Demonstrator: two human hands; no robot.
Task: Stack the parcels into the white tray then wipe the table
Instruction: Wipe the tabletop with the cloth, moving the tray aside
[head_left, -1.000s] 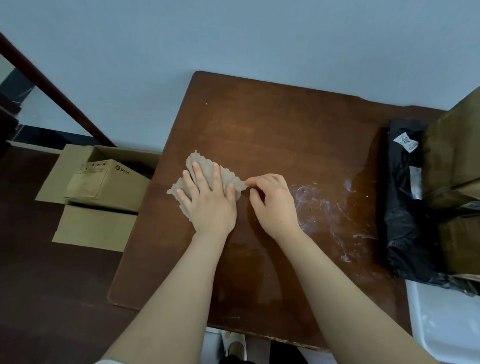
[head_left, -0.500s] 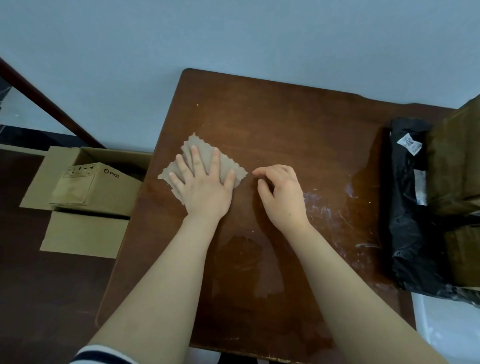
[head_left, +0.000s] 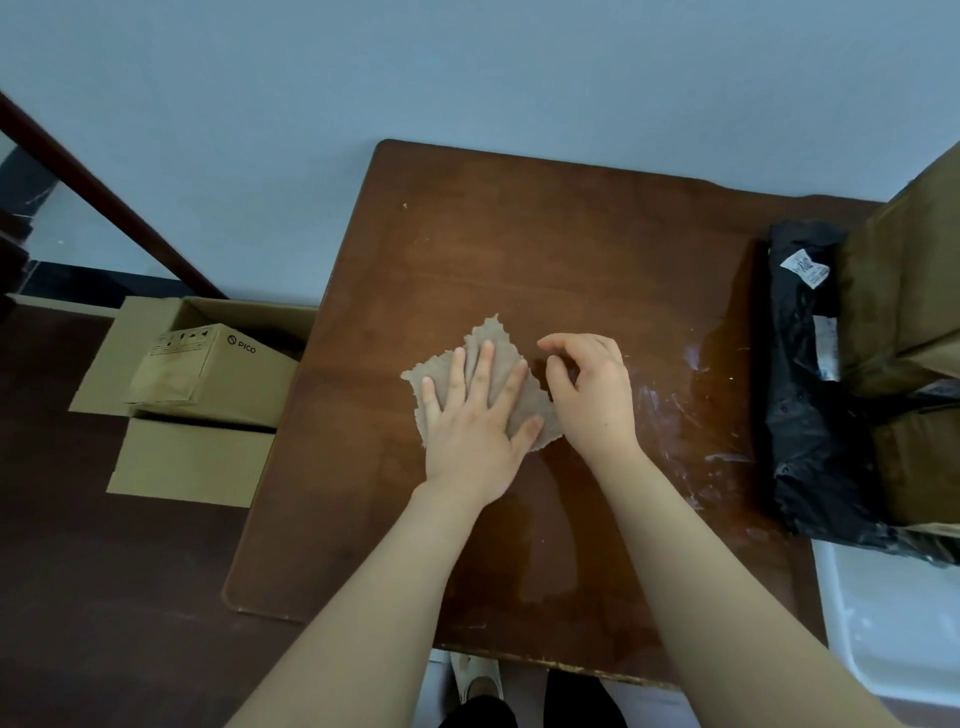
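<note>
Presses the grey cloth (head_left: 489, 330) flat on the table (head_left: 519, 234) with the left hand (head_left: 475, 423), fingers straight and spread, slightly toward 9 o'clock from the table's middle. Holds the right hand (head_left: 592, 395) just beside it at 3 o'clock, fingers curled above the cloth's right edge; cannot tell a pinch on that edge from a mere hover.

Finds the parcels off the wiping area: a black parcel (head_left: 800, 389) and brown parcels (head_left: 904, 291) piled at 3 o'clock, reaching down to the white tray (head_left: 893, 623) at 4 o'clock. Cannot tell the pile's share in the tray from its share on the table. Judges stacking done or nearly so, and wiping now in hand. Shows white smears (head_left: 670, 410) not yet wiped, between the right hand and the black parcel.

Risks bumping the black parcel, and unsettling the brown pile leaning over it, by sweeping hard toward 3 o'clock after those smears. Risks bunching the cloth or losing it from under the palm by pressing with a flat hand alone on a fast stroke. Risks only spreading the smears by dragging so small a cloth through them once. Risks carrying the cloth off the edge at 9 o'clock, down toward the cardboard box (head_left: 208, 369) on the floor.
</note>
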